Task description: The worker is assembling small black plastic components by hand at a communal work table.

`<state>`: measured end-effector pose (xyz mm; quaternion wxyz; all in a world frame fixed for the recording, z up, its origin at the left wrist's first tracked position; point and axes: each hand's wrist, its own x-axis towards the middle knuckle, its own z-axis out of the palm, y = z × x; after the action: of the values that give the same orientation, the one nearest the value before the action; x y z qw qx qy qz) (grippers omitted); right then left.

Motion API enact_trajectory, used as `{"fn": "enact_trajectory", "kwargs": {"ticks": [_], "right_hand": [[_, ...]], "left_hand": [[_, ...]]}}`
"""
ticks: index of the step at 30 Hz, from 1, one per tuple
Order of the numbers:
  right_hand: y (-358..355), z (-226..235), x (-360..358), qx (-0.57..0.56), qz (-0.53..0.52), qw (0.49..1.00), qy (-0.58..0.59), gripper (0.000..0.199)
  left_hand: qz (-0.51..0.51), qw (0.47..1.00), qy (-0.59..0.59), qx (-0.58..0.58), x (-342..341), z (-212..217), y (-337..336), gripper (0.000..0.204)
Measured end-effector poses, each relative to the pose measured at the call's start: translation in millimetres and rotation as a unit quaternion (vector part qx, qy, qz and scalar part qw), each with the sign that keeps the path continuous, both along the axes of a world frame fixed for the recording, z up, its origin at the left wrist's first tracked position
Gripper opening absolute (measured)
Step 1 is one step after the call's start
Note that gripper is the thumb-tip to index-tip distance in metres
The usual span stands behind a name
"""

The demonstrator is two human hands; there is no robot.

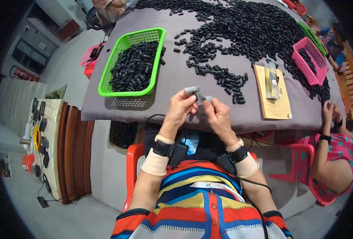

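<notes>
Just above the table's near edge, my left hand (179,108) pinches a small black plastic piece (195,96) between thumb and forefinger. Grey wrapping covers the tip of a finger on each hand. Close by on its right, my right hand (219,118) has its fingers pressed together, facing the piece. A thin pale sliver shows between the two hands; what the right fingers hold is too small to name. Many similar black pieces (240,36) lie heaped over the grey tablecloth (172,71). Left of my hands stands a green basket (159,59) full of black pieces.
A yellowish pad (274,111) with a clear packet (271,81) lies right of my hands. Beyond it stands a pink basket (318,75). Another person's hands (331,112) work at the right corner. A wooden side table (55,139) with black devices stands left.
</notes>
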<state>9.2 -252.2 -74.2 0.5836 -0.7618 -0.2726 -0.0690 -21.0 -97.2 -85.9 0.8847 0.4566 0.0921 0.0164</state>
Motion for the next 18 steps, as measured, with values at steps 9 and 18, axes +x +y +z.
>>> {"fn": "enact_trajectory", "kwargs": {"ticks": [9, 18], "right_hand": [[-4, 2, 0, -0.071, 0.007, 0.995, -0.069, 0.020], [-3, -1, 1, -0.065, 0.004, 0.995, -0.076, 0.020]], "left_hand": [[0.008, 0.997, 0.004, -0.074, -5, -4, -7, 0.024], [-0.044, 0.992, -0.033, -0.111, -8, -11, -1, 0.028]]}}
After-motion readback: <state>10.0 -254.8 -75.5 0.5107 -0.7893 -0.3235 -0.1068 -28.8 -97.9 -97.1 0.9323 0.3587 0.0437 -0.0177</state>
